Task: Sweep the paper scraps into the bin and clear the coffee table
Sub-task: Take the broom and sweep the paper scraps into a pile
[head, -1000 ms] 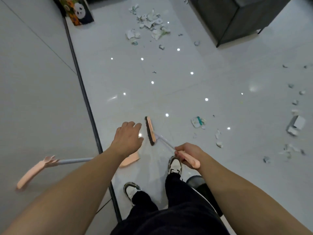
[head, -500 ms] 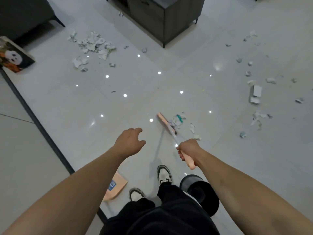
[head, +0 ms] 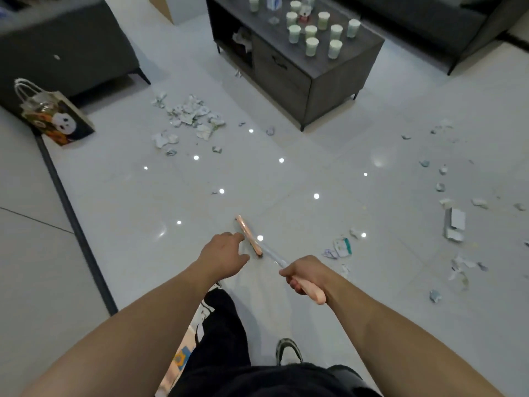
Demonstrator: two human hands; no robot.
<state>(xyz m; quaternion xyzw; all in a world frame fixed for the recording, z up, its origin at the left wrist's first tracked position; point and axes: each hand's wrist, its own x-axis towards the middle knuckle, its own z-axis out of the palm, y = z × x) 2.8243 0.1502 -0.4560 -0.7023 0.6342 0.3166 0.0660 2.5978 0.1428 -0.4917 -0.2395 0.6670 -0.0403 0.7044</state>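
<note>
Near the person's feet, on the pale tiled floor [head: 120, 196], the pink broom head [head: 249, 235] now rests well short of the torn paper it was touching half a second ago; the nearest scraps [head: 339, 249] lie apart to its right, so that stroke has ended and the broom has been drawn back toward the body. The right hand [head: 306, 275] has its grip clenched round the broom's pink handle, while the left hand [head: 224, 253] is released, fingers loosely spread, holding nothing and hovering just beside the brush. The view has also swung up and forward: the main pile of scraps [head: 190, 116] shows ahead, another scatter [head: 455, 224] lies well to the right, and the dark counter [head: 337, 67] comes into sight carrying many pale cups [head: 311, 45]. Judging from this, little has been gathered yet and the counter is untouched. A panda bag [head: 61, 121] stands by the dark sofa [head: 65, 47].
</note>
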